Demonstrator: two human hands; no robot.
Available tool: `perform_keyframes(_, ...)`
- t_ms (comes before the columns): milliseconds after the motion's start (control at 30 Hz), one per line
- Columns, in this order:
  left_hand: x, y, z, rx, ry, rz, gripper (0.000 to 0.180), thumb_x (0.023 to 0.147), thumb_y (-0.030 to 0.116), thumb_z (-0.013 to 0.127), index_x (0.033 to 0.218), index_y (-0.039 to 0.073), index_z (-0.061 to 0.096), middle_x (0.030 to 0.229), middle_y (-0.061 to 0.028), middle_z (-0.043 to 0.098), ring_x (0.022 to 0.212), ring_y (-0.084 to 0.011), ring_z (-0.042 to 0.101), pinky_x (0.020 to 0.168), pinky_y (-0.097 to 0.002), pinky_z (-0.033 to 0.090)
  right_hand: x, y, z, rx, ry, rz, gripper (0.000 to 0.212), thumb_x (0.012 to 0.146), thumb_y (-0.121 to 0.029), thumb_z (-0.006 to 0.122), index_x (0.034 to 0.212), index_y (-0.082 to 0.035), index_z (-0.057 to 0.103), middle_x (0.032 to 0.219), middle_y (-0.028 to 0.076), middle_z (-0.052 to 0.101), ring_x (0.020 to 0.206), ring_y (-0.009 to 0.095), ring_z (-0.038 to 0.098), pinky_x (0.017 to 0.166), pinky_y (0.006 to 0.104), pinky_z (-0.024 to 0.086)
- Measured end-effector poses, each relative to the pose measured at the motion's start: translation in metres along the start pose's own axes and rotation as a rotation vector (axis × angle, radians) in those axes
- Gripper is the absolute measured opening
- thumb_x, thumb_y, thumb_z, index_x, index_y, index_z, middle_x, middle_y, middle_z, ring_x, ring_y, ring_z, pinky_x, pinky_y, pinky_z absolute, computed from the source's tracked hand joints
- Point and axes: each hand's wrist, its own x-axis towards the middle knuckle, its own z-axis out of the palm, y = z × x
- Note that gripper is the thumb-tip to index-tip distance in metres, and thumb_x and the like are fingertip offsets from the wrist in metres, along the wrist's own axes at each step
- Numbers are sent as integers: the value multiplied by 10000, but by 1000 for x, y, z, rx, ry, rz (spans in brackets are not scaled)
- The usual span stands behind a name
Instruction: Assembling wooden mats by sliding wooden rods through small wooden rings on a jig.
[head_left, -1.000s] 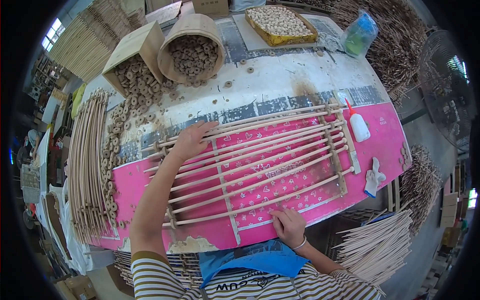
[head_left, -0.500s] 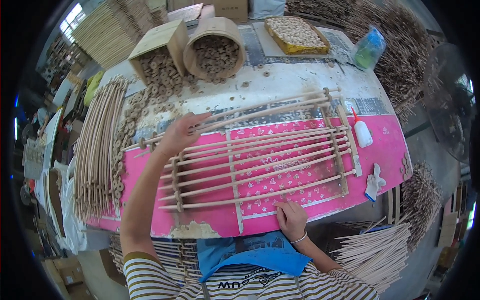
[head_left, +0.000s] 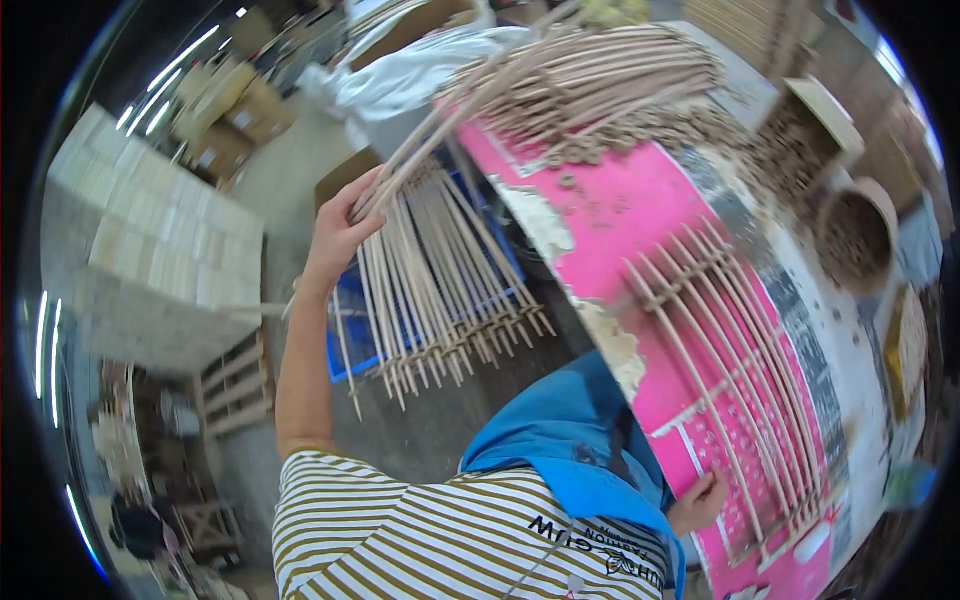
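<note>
My left hand (head_left: 345,225) is closed round a few long thin wooden dowels (head_left: 455,110), lifted off the table and slanting up to the right. Beneath and beside it lies a heap of similar dowels (head_left: 430,270) with rings near their ends, in a blue crate (head_left: 340,330) beside the table. My right hand (head_left: 700,500) rests at the near edge of the pink tabletop (head_left: 640,210), its fingers curled and blurred; I cannot tell whether it holds anything. Close to it, several dowels pass through ringed crosspieces in a rack (head_left: 740,370) lying on the pink surface.
A dowel pile (head_left: 620,75) and loose wooden rings (head_left: 610,145) cover the table's far end. Tubs of rings (head_left: 855,240) stand along its right side, and a white glue bottle (head_left: 812,542) lies beyond the rack. Stacked pale boards (head_left: 150,220) stand at left.
My view has swung left, toward the crate. My left hand has carried its dowels off the table and over the crate's heap. The rack stays on the pink surface.
</note>
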Motion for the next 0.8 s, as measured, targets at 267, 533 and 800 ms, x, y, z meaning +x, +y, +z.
perform_keyframes(267, -168, -178, -100, 123, 606, -310, 729, 779, -43, 664, 1499, -11, 556, 1421, -138, 661, 1279, -213, 639, 1121, -340, 456, 5, 26, -1, -6, -89, 59, 220, 1088, -125, 574, 1192, 29, 690, 1114, 159, 724, 989, 250, 691, 861, 355, 567)
perform_keyframes(533, -206, -377, -65, 242, 822, -602, 710, 767, -57, 722, 1461, 25, 596, 1389, -164, 687, 1258, -278, 667, 1090, -366, 478, 9, 35, -5, -66, -119, 5, 254, 1119, -180, 525, 1239, 8, 648, 1170, 152, 680, 1070, 235, 645, 926, 352, 537)
perform_keyframes(800, -206, -445, -35, 278, 854, -714, 736, 784, -41, 691, 1503, 4, 539, 1375, -183, 684, 1220, -296, 685, 1064, -371, 500, 14, 36, -10, -90, -145, 3, 226, 1119, -171, 525, 1214, 5, 633, 1161, 141, 682, 1072, 239, 629, 940, 346, 505)
